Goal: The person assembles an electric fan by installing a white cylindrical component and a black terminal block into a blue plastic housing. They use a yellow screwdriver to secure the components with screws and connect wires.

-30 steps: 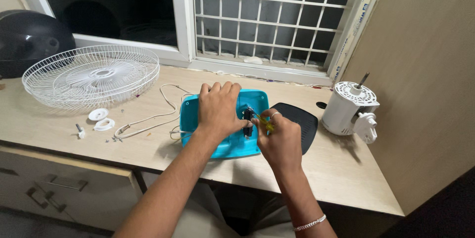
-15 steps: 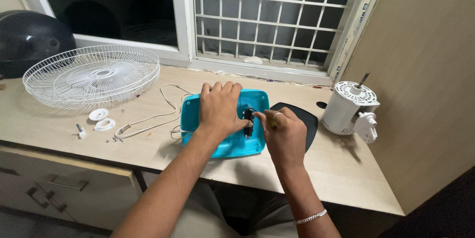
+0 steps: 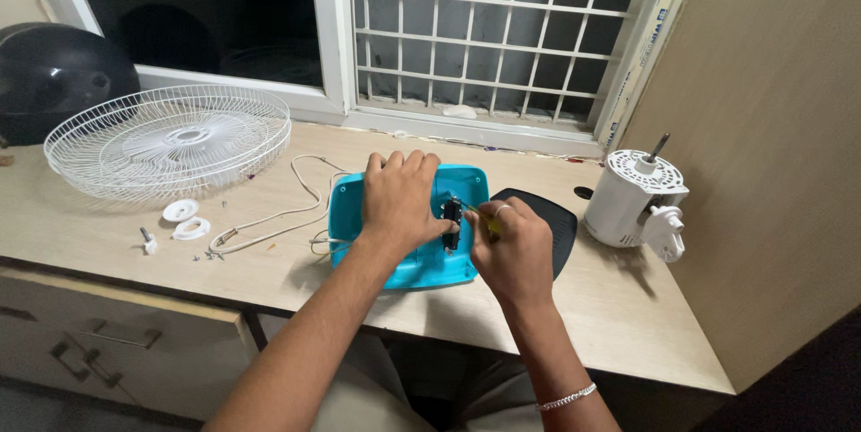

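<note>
Between the earlier pictures and this moment the right hand (image 3: 511, 251) turned a little: its knuckles rolled over the yellow-green handled tool (image 3: 489, 223), so less of the handle was visible than one second before, while the tip stayed at the small black part (image 3: 453, 217). This looked like a twisting move on a fastener, but the tip itself was hidden. The right fingers were closed around the tool. The left hand (image 3: 399, 201) stayed flat, fingers together and slightly spread at the tips, pressing on the turquoise plastic fan base (image 3: 359, 221).

That base lay at the middle of the pale wooden table (image 3: 628, 306), a smooth rounded rectangle, its hollow side up. A white cord (image 3: 278, 212) ran out at 9 o'clock. The white wire fan grille (image 3: 170, 138) was at 10 o'clock, the white motor housing (image 3: 632, 199) at 3 o'clock, and a black plastic cover (image 3: 552, 217) just beside the base.
</note>
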